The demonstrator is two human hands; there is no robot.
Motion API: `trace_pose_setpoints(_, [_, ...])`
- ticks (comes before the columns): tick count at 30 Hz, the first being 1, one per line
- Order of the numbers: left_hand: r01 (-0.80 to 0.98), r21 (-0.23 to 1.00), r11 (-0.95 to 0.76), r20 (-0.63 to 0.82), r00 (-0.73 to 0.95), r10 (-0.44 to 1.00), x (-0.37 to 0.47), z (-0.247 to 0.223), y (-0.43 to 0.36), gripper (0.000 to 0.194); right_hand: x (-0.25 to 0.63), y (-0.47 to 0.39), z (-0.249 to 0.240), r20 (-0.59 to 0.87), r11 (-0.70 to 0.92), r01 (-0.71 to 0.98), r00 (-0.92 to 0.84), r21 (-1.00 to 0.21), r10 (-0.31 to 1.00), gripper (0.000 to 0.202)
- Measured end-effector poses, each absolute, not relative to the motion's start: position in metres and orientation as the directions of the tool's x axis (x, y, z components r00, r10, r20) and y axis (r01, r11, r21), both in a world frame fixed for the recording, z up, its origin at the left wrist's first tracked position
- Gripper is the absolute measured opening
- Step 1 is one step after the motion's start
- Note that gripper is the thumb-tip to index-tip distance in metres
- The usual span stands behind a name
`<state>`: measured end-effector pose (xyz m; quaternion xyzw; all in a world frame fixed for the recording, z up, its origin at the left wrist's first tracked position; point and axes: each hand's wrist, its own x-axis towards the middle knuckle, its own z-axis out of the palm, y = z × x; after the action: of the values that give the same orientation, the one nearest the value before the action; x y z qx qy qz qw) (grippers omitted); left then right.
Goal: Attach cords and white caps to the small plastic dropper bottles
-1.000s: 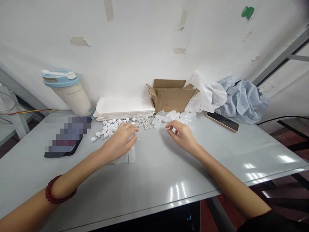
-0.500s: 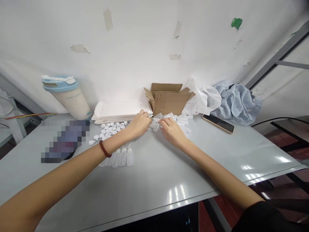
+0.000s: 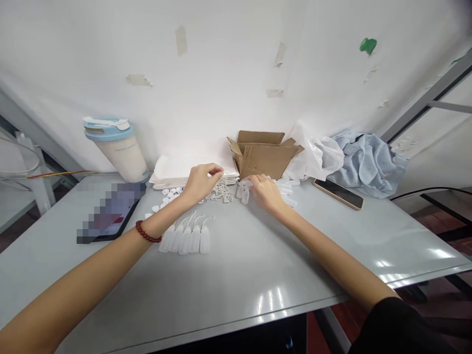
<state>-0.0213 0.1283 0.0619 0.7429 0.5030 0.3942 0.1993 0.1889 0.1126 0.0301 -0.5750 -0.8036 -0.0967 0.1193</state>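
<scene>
My left hand (image 3: 201,184) is raised over a tangle of thin white tubes (image 3: 221,192), thumb and forefinger brought together; anything between them is too small to make out. Under my right hand (image 3: 268,192) lies a heap of small translucent plastic bottles (image 3: 243,191). Its fingers curl down into that heap, and their tips are hidden. Nearer to me, several translucent bottles with a thin tube at the top (image 3: 194,239) lie side by side in a row. Small white caps (image 3: 167,196) are scattered beside my left wrist, partly covered by it.
Behind my hands stand a stack of white packets (image 3: 173,169) and an open cardboard box (image 3: 263,160). A tumbler (image 3: 125,155) and a partly blurred phone (image 3: 121,216) are at left. To the right are a white plastic bag (image 3: 317,152), another phone (image 3: 339,193) and a blue cloth (image 3: 368,160).
My left hand has lifted and drawn left, away from the bottle heap, uncovering the white tubes. My right hand has stayed at the heap, with its fingers lower among the bottles. The view has shifted slightly.
</scene>
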Motion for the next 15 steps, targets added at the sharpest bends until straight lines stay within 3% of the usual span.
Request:
trace_pose_setpoints(5, [0.379, 0.896, -0.233, 0.229, 0.057, 0.972, -0.031, 0.074, 0.104, 0.025, 0.188, 0.094, 0.029, 0.436, 0.391, 0.883, -0.254, -0.260, 0.863, 0.023])
trace_pose_setpoints(8, [0.357, 0.917, -0.174, 0.163, 0.062, 0.985, -0.040, 0.069, 0.086, 0.026, 0.183, 0.076, 0.020, 0.519, 0.525, 0.763, -0.296, -0.376, 0.802, 0.025])
trace_pose_setpoints(11, [0.456, 0.850, -0.264, 0.226, 0.138, 0.964, -0.052, 0.050, 0.074, 0.023, 0.178, 0.059, 0.012, 0.502, 0.592, 0.698, -0.373, -0.403, 0.781, 0.024])
trace_pose_setpoints(15, [0.613, 0.648, -0.453, 0.411, 0.219, 0.885, -0.068, 0.026, 0.068, 0.023, 0.175, 0.048, 0.011, 0.464, 0.610, 0.671, -0.418, -0.423, 0.781, 0.025])
